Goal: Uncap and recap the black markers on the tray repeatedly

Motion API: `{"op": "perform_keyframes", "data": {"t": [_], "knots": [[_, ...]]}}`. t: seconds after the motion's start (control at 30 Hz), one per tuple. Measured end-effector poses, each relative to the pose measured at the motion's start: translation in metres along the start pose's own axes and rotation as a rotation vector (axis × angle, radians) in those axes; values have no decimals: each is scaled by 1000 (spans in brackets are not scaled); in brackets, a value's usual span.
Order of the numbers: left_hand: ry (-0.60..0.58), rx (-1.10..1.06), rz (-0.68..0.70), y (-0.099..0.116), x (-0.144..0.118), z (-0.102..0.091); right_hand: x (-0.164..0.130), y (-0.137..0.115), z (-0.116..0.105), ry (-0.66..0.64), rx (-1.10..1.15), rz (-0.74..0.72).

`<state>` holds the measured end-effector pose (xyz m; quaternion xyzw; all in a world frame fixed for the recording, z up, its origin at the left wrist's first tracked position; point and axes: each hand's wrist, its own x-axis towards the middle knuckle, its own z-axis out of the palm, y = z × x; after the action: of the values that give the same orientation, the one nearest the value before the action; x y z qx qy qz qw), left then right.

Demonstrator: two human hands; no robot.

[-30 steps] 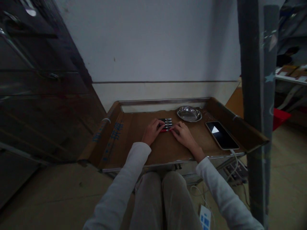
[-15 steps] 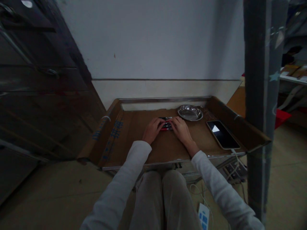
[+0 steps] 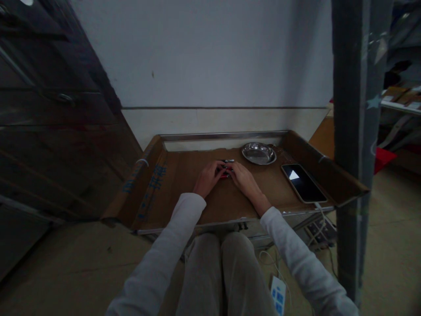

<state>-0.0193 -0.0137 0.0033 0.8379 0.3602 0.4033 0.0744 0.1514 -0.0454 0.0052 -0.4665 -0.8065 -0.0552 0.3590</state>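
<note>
On the brown cardboard-lined tray table (image 3: 184, 184) lies a small row of dark pens with silver tips and a red one (image 3: 226, 168). My left hand (image 3: 208, 177) and my right hand (image 3: 241, 177) press in on the row from either side, fingertips touching the pens and nearly meeting over them. Most of the pens are hidden under my fingers. Whether either hand actually grips a pen cannot be made out.
A round metal dish (image 3: 259, 153) sits at the back right of the tray. A phone (image 3: 303, 183) with a lit screen lies at the right, its cable hanging down. A grey post (image 3: 355, 131) stands at the right, a dark cabinet (image 3: 49, 109) at the left.
My two hands have drawn closer together over the pens, covering more of the row. The view has shifted slightly.
</note>
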Motion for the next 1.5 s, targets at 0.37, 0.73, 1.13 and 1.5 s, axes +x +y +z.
{"op": "perform_keyframes", "data": {"t": [0.37,0.73,1.13,1.5], "knots": [[-109,132,38,6,0,-1,-5,13,-9,63,3,152],[-202,207,103,3,0,1,-8,20,-10,150,-22,241],[-39,232,40,6,1,-2,-4,11,-10,96,-59,174],[40,132,18,6,-1,-1,-3,-9,-12,74,-13,100]]}}
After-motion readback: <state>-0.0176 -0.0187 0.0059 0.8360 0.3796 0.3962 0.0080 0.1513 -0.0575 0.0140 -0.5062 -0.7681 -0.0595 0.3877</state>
